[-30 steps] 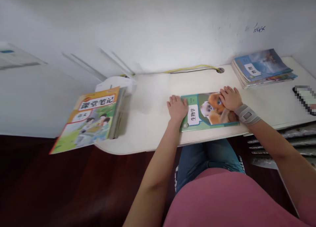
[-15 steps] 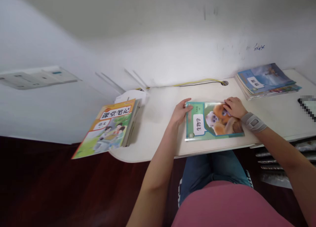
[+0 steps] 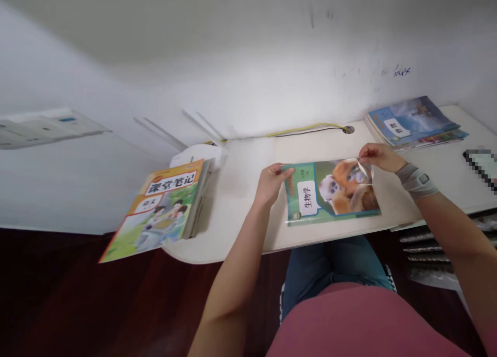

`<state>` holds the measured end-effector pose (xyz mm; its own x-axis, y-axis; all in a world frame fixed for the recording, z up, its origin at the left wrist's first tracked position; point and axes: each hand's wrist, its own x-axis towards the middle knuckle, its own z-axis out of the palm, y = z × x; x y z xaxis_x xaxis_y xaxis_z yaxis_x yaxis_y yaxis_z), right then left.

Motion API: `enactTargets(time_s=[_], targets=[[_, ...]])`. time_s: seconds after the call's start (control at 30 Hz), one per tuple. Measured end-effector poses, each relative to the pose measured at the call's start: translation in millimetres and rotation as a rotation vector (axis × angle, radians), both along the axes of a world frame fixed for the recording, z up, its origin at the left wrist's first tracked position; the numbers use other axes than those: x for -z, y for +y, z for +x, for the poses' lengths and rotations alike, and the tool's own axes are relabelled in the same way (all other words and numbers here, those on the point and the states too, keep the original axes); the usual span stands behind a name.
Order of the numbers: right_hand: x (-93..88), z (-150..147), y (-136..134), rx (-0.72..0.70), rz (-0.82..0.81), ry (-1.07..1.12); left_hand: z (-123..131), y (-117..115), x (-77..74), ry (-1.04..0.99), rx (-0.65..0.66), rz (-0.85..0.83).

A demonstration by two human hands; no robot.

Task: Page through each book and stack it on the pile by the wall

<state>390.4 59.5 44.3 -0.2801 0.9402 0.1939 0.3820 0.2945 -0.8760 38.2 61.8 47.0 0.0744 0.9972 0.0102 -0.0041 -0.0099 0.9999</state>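
Note:
A biology textbook with a green cover and a monkey picture lies on the white desk in front of me. Glossy clear film covers it. My left hand grips its upper left corner, thumb on top and fingers underneath. At the upper right corner, my right hand is closed in a pinch on the clear plastic cover, which lifts and bends there. A grey band wraps my right wrist.
A stack of books with an orange and green top cover overhangs the desk's left end. Another pile, blue on top, lies at the back right. A phone-like object, partly pixelated, is at the far right. Yellow and black cables run along the wall.
My right hand has gone from resting on the book's cover to pinching the plastic at its upper right corner, lifting it. My left hand still holds the left edge. The view has shifted slightly.

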Motion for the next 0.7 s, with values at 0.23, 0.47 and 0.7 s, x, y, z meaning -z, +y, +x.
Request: enactTargets(time_s=[0.23,0.47,0.7], targets=[[18.0,-16,9,0.321,-0.144,-0.034,9,14,14.9,-0.087,-0.063,-0.189],[26.5,-23,15,0.444,-0.143,-0.802,19,24,18.6,1.034,-0.019,-0.090],[12.2,-21,23,0.320,-0.251,-0.937,68,8,1.1,1.405,0.272,0.342]])
